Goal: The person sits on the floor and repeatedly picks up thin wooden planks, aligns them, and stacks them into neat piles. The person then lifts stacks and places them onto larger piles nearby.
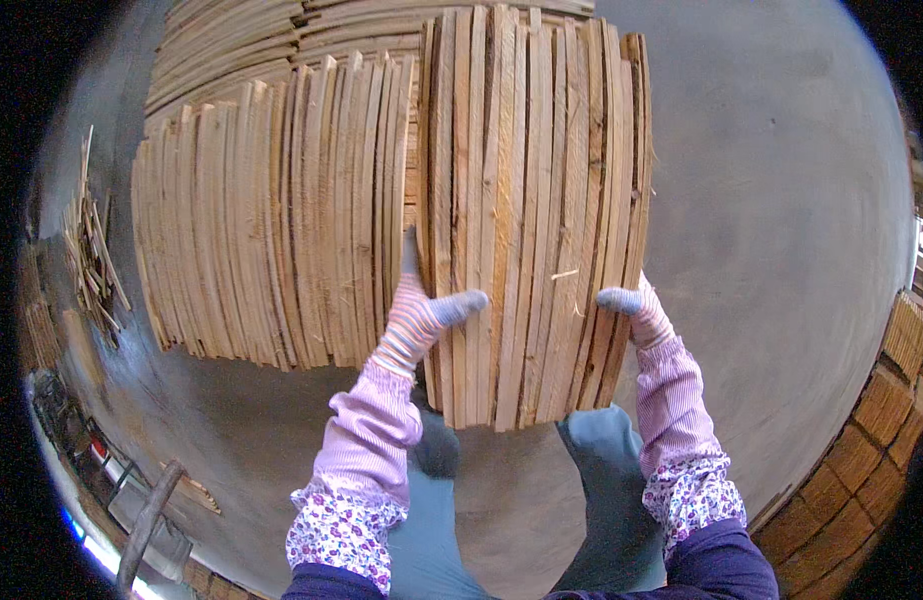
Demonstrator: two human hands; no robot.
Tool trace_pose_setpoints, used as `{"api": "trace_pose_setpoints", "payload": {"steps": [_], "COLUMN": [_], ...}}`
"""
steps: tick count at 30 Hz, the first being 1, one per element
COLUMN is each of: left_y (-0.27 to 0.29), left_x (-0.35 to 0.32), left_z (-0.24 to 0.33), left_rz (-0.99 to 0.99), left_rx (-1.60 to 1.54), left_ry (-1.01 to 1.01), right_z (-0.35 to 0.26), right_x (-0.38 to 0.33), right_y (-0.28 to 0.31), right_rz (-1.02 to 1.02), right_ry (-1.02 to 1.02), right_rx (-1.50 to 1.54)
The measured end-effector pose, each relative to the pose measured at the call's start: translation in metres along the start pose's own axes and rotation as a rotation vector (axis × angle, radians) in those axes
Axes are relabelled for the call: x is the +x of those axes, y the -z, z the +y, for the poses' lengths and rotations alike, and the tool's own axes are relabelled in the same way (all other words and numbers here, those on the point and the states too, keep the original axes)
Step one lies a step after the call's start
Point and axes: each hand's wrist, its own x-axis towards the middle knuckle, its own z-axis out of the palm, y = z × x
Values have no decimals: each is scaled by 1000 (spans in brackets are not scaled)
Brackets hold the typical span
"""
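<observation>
A thick row of wooden slats (521, 230) lies lengthwise before me, its near end just above my knees. My left hand (418, 312), in a striped glove with grey fingertips, presses its left side, with the thumb over the top. On the other side, my right hand (636, 306) wears a like glove and clasps the right edge, thumb also on top. The fingers of both hands are mostly hidden down the sides. Between them the slats are squeezed together. A second row of slats (271, 230) stands close by on the left, a narrow gap away.
Longer layers of slats (231, 50) lie beneath and behind at the far left. Loose wood scraps (93, 240) are heaped on the grey concrete floor (781, 200). Stacked wood bundles (846, 465) line the lower right edge. A curved handle-like bar (149, 520) rises at lower left.
</observation>
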Motion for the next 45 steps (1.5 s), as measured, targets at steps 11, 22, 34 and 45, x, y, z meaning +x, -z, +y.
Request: {"api": "trace_pose_setpoints", "payload": {"steps": [11, 22, 34, 45], "left_y": [37, 25, 49, 0], "left_x": [62, 103, 94, 52], "left_z": [-34, 30, -6, -42], "left_rz": [15, -347, 20, 421], "left_rx": [1028, 1709, 1713, 1164], "left_ry": [431, 618, 392, 319], "right_z": [48, 56, 26, 38], "right_x": [69, 87, 100, 62], "right_y": [-6, -19, -27, -86], "right_rz": [-40, -69, 138, 530], "right_ry": [112, 88, -142, -136], "right_rx": [-55, 27, -1208, -892]}}
